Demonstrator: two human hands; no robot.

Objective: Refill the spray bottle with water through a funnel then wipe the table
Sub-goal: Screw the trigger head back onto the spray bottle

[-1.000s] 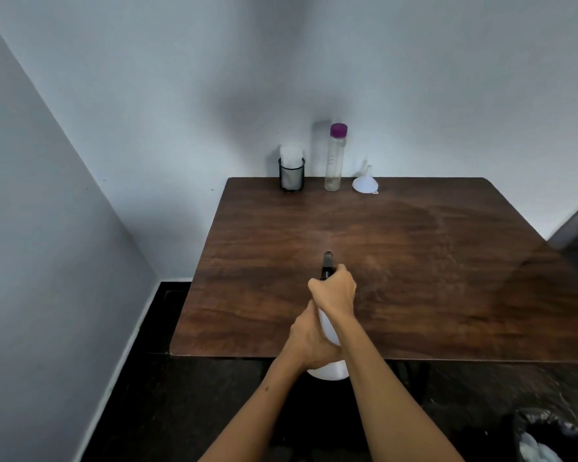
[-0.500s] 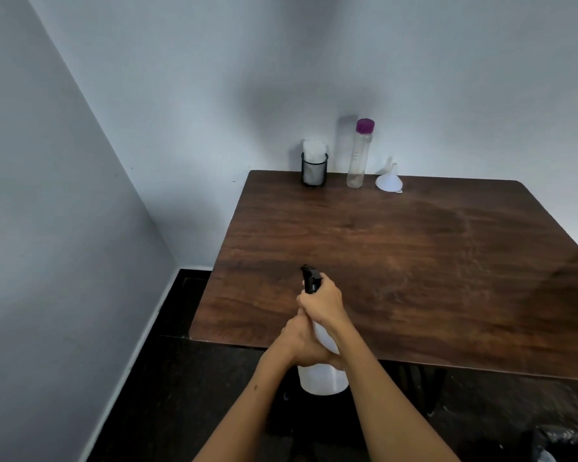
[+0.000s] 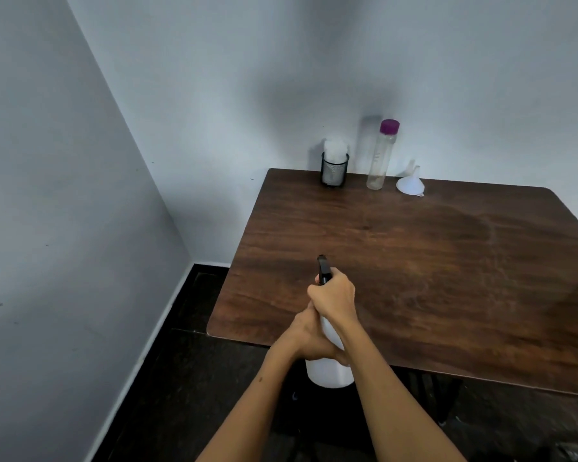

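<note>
Spray bottle [image 3: 329, 373] hangs in the air at the desk's [image 3: 414, 261] near edge, white body low, black nozzle pointing away. Left hand [image 3: 306, 338] wraps the body to steady it; right hand [image 3: 334, 296] curls tight around the black head, likely to twist it off for refilling. Funnel [image 3: 410, 184], clear bottle with purple cap [image 3: 381, 155] and mesh cup of tissues [image 3: 335, 168] wait along the far wall. Against a second ago, both grips look unchanged; the view has swung left and the bottle sits lower.

Table [image 3: 414, 261]: broad bare middle, open to reach.
Obstacles along far edge: mesh cup [image 3: 334, 173], bottle [image 3: 379, 158], funnel [image 3: 410, 183].
</note>
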